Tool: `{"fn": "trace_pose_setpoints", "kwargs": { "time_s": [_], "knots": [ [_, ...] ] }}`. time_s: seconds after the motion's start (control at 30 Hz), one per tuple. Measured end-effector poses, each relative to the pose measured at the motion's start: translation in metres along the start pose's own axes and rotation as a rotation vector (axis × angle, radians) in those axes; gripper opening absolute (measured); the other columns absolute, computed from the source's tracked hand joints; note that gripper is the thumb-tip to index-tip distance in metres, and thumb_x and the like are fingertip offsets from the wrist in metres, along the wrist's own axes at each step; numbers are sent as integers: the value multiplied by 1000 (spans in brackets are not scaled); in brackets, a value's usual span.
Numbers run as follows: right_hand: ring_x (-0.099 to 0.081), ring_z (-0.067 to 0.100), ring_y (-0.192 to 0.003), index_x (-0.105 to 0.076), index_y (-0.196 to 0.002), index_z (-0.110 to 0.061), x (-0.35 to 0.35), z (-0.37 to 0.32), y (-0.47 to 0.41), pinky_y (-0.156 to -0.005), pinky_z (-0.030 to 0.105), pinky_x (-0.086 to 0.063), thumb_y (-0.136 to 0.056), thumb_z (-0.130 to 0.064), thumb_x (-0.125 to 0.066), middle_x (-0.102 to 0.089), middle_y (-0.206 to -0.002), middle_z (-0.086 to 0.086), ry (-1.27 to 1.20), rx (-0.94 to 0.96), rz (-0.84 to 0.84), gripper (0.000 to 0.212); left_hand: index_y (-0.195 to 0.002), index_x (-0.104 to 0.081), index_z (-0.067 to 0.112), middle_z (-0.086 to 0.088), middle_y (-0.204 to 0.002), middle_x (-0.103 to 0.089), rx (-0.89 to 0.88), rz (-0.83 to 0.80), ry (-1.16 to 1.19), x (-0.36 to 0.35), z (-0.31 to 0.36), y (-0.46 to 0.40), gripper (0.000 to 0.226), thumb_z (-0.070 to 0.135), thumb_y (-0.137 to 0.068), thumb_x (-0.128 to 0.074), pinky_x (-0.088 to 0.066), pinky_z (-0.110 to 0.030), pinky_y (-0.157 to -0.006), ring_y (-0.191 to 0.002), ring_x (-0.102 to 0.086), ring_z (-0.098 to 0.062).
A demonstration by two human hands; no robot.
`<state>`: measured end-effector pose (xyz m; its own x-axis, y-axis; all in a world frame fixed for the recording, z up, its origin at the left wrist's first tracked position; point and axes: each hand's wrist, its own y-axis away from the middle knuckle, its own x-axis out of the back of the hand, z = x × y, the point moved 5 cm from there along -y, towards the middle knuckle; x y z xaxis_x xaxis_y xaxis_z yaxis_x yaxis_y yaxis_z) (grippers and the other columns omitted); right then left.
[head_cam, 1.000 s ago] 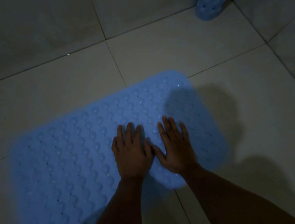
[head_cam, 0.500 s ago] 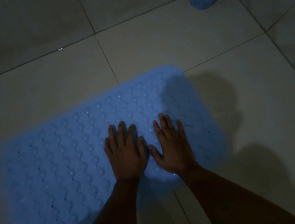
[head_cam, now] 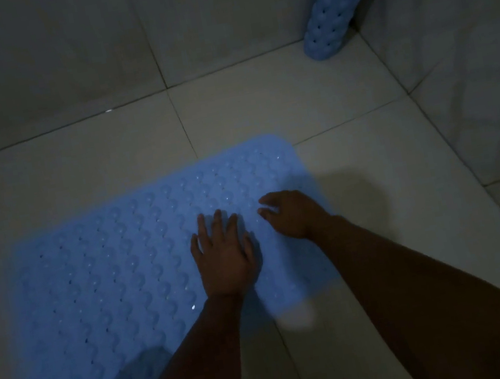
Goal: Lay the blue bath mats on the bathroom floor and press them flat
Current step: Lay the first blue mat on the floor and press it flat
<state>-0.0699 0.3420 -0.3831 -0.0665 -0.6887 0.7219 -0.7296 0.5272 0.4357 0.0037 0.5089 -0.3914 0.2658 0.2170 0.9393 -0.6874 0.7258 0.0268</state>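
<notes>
pressing the blue bath mat, lying flat on the floor; left hand spread flat on it, right hand loosely curled, holding nothing. probably soft, floppy rubber; gripping at a mat edge.

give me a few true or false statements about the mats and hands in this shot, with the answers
1. The left hand lies flat on the spread mat with its fingers straight. True.
2. The right hand grips a corner of the spread mat. False: it holds nothing; its fingers are loosely curled above the mat.
3. A rolled mat leans in the far right corner of the walls. True.
4. The two mats touch each other. False: bare floor tiles lie between them.
5. The spread mat has a smooth, plain surface. False: it is covered in rows of raised bumps.
</notes>
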Motion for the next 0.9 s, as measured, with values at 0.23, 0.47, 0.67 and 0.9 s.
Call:
{"fn": "trace_pose_setpoints", "kwargs": {
  "time_s": [0.23,0.47,0.67,0.9],
  "knots": [
    [-67,19,-115,-74,-115,-22,62,57,3,-100,29,-49,-94,-32,-66,-74,-120,0,-177,-84,433,24,-156,-39,15,-14,-167,-30,-262,-150,17,-76,99,-23,66,50,-100,-36,-28,-67,-118,-155,-19,-42],
    [-68,23,-105,-74,-108,-19,55,93,16,-95,37,-52,-94,-30,-61,-74,-111,3,-151,-21,532,23,-164,-7,10,-15,-172,6,-294,-199,-164,-114,107,-16,94,75,-98,-24,-3,-65,-124,-158,13,-35],
    [-66,24,-101,-73,-105,-20,48,106,18,-89,32,-51,-93,-36,-55,-72,-106,0,-125,-8,588,27,-164,-10,8,-15,-172,7,-281,-226,-140,-110,108,-16,91,72,-100,-21,-4,-64,-124,-159,13,-34],
    [-63,24,-101,-71,-103,-21,53,116,27,-87,33,-50,-94,-37,-53,-70,-105,-1,-16,1,559,25,-164,-16,10,-11,-173,-2,-289,-217,-91,-109,109,-17,82,65,-104,-21,-4,-61,-126,-160,8,-30]
  ]
}}
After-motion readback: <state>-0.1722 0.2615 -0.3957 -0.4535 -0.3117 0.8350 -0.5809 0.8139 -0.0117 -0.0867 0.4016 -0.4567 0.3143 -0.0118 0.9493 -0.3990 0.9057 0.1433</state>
